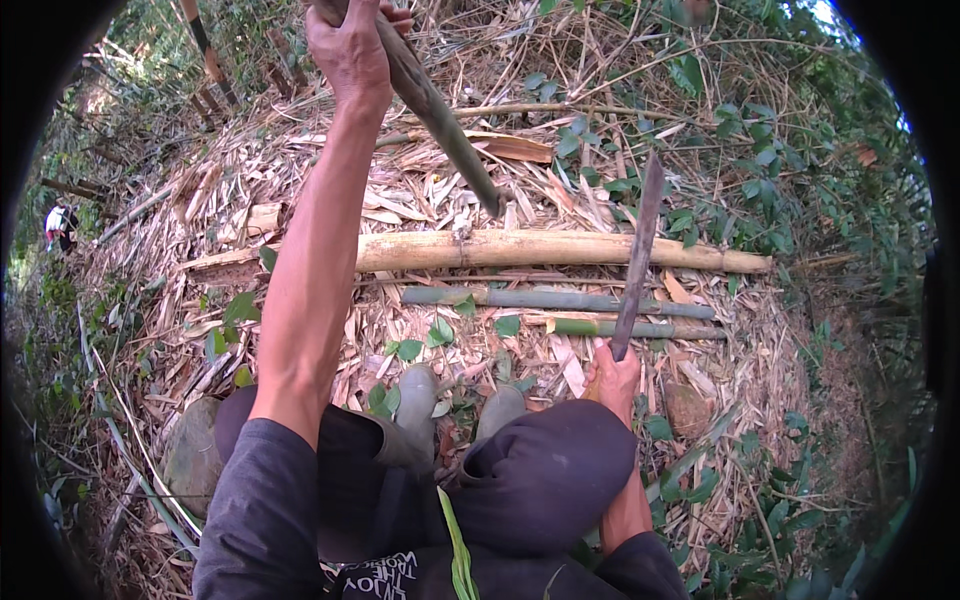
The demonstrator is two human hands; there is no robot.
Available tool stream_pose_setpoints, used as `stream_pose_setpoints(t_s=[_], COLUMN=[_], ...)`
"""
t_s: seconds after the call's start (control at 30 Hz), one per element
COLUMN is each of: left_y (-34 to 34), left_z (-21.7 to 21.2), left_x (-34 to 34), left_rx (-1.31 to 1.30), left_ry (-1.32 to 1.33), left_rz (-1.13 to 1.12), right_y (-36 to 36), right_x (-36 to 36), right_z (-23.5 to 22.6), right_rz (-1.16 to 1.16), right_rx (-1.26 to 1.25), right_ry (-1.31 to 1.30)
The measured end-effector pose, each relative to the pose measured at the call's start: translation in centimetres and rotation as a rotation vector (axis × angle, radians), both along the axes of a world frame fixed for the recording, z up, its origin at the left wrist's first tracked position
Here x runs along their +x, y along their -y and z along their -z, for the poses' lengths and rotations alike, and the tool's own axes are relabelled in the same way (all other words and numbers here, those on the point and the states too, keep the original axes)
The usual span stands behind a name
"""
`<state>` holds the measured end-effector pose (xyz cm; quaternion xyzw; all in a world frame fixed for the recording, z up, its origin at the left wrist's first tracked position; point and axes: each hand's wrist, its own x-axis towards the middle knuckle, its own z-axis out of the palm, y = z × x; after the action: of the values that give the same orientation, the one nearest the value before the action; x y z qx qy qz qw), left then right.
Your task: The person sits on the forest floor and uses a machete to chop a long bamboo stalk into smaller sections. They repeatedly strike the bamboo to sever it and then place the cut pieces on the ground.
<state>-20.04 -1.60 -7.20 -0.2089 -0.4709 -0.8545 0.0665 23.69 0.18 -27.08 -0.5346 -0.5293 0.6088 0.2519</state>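
Observation:
My left hand (350, 45) is raised at the top of the view, shut around a green-grey bamboo stem (445, 130) that slants down to the right and ends on the leaf litter. My right hand (615, 378) grips the handle of a long dark machete (638, 255), blade pointing up and away, above my right knee. The blade stands over a thick yellow bamboo pole (560, 250) lying crosswise on the ground. Two thinner green poles (560, 300) lie just nearer to me. My rubber boots (418, 395) rest below them.
Dry bamboo husks and leaves cover the sloping ground (300, 190). A round stone (195, 455) sits by my left thigh, a smaller one (688, 408) at the right. Green undergrowth (760, 130) fills the right side. A distant person (60, 225) stands far left.

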Motion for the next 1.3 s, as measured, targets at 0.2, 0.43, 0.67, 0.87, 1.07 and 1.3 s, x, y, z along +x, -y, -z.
stream_pose_setpoints(t_s=[0.2,0.43,0.67,0.87,1.07,1.3], left_y=[-1.7,-3.9,-7.7,-6.9,-8.6,-8.0], left_z=[0.7,-1.4,4.4,3.5,4.3,7.2], left_x=[4.4,8.4,9.0,9.6,9.3,7.7], left_rx=[-0.214,-0.180,-0.179,-0.147,-0.219,-0.197], left_ry=[-0.092,-0.150,-0.113,-0.069,-0.109,-0.169], left_rz=[0.077,0.122,0.081,0.084,0.073,0.141], right_y=[-2.0,-1.1,-0.8,-1.0,-0.7,-2.3], right_x=[-3.6,-4.7,-6.2,-6.1,-5.8,-8.3], right_z=[1.4,5.1,5.9,6.7,9.1,6.1], right_rz=[-0.226,-0.293,-0.295,-0.308,-0.256,-0.285], right_rx=[-0.058,0.222,0.279,0.254,0.168,0.216], right_ry=[0.097,0.169,0.255,0.295,0.271,0.260])
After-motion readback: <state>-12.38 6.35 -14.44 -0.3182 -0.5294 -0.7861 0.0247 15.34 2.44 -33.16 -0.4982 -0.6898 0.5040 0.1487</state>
